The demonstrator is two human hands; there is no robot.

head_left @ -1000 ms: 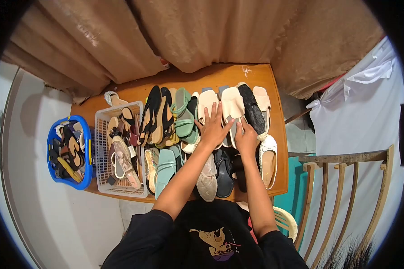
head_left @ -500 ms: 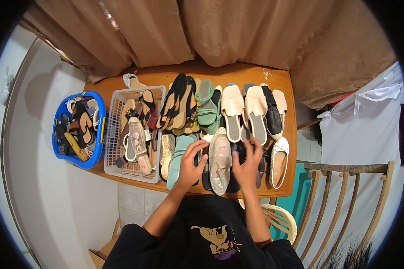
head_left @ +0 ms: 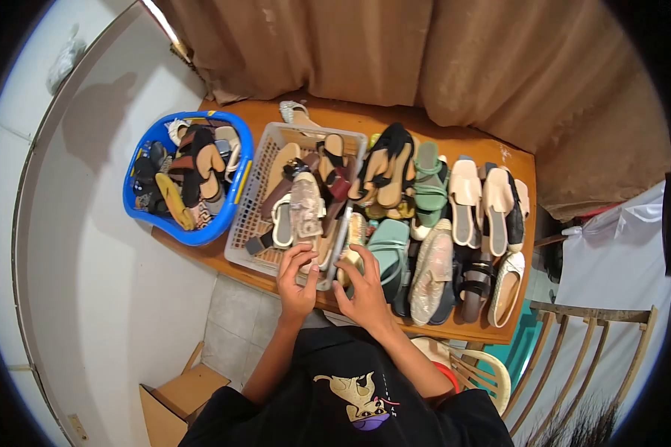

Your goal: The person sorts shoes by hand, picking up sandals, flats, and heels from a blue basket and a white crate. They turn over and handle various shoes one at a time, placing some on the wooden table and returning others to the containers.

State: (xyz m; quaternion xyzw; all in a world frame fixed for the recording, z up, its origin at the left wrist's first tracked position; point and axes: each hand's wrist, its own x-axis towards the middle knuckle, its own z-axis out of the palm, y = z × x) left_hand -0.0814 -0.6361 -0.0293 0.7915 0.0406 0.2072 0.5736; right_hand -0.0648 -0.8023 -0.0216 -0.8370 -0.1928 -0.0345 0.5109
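Observation:
My left hand (head_left: 298, 281) is over the front edge of the white plastic basket (head_left: 240, 223), fingers bent and apart. Its fingertips overlap the lower end of a glittery flat shoe (head_left: 304, 201) lying in that basket. Beside it, my right hand (head_left: 364, 289) has thumb and fingers spread, near the basket's right front corner and a woven-looking shoe (head_left: 355, 229). Nothing shows in either hand. To the right lie a green strappy sandal (head_left: 388, 249) and a shiny, plastic-wrapped flat shoe (head_left: 429, 279).
A blue basket (head_left: 244, 179) full of shoes stands at the left. Rows of sandals and slippers, including a cream slide (head_left: 466, 186) and a white flat (head_left: 505, 290), cover the right of the wooden table (head_left: 265, 112). A chair (head_left: 492, 372) is at the front right.
Both hands have moved left, from around the plastic-wrapped shoe to the front of the white basket. That shoe stays among the others on the table. My view has turned left.

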